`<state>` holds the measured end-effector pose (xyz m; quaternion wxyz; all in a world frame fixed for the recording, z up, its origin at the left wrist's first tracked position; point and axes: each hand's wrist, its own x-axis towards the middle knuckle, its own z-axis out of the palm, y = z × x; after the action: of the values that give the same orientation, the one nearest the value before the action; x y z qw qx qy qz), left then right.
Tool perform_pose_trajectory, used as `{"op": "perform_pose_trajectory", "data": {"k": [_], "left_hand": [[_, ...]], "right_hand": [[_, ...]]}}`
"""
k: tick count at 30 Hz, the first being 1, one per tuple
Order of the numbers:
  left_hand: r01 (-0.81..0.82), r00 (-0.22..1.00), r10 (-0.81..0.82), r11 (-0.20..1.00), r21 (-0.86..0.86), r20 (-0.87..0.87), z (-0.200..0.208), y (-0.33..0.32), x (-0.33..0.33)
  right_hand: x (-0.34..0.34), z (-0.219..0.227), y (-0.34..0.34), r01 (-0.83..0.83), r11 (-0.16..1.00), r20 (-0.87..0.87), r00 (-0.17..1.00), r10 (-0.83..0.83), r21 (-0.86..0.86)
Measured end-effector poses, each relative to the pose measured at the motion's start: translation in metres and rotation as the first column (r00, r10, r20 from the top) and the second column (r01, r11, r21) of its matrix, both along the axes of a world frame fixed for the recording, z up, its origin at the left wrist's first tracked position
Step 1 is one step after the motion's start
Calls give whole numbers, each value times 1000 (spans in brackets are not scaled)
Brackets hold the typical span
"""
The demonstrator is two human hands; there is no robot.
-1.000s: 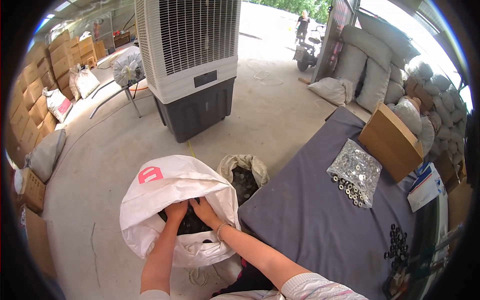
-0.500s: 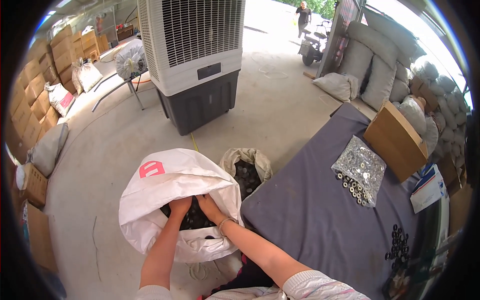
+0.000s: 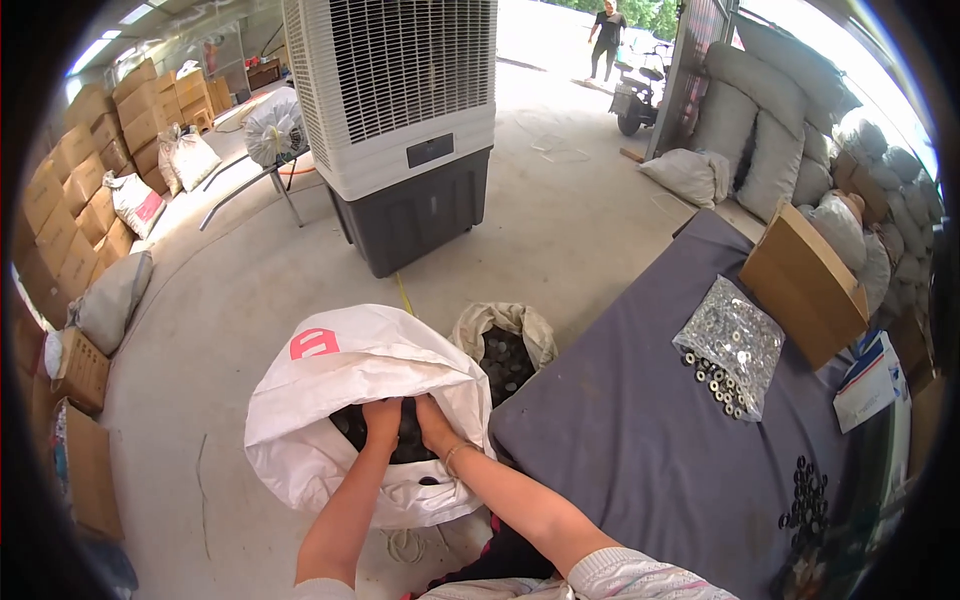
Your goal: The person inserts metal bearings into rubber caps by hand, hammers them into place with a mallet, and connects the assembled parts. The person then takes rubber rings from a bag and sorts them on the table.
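Both my hands reach into the mouth of a large white woven sack (image 3: pixel 290 400) with a red mark, standing on the floor. Inside lies a heap of small black round parts (image 3: pixel 412 446). My left hand (image 3: pixel 381 418) is sunk among them, its fingers mostly hidden. Close beside it, my right hand (image 3: pixel 433 428) also dips into the heap, fingertips out of sight. Whether either hand grips any parts does not show. Just behind the white sack, a smaller beige sack (image 3: pixel 540 335) with a rolled-down rim holds more black round parts (image 3: pixel 506 362).
A grey-covered table (image 3: pixel 600 420) stands at my right, bearing a clear bag (image 3: pixel 745 340) of ring-shaped parts, loose black rings (image 3: pixel 805 495) and a cardboard box (image 3: pixel 805 285). An air cooler (image 3: pixel 410 200) stands ahead. Stacked cartons (image 3: pixel 60 245) line the left. A person (image 3: pixel 606 40) is far off.
The view has swung slightly, shifting the scene right and down. My hands stay in the white sack, a little closer together. The distant person has changed stance.
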<state>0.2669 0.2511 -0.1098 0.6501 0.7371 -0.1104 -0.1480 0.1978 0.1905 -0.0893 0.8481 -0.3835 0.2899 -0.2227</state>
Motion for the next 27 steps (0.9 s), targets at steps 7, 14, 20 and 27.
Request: {"op": "perform_pose_trajectory", "data": {"k": [7, 14, 20, 27], "left_hand": [[-136, 975, 142, 990, -48, 170, 35, -9, -23], [-200, 980, 199, 959, -200, -24, 58, 3, -31], [-160, 979, 189, 945, -284, 78, 52, 5, -32], [-89, 914, 185, 960, -265, 362, 61, 5, -26]], "right_hand": [[0, -6, -13, 37, 977, 84, 996, -20, -210], [-2, 40, -1, 24, 997, -17, 1000, -25, -76], [-5, 39, 0, 17, 995, 57, 998, -11, -101], [-8, 51, -1, 65, 926, 161, 987, -5, -372]]}}
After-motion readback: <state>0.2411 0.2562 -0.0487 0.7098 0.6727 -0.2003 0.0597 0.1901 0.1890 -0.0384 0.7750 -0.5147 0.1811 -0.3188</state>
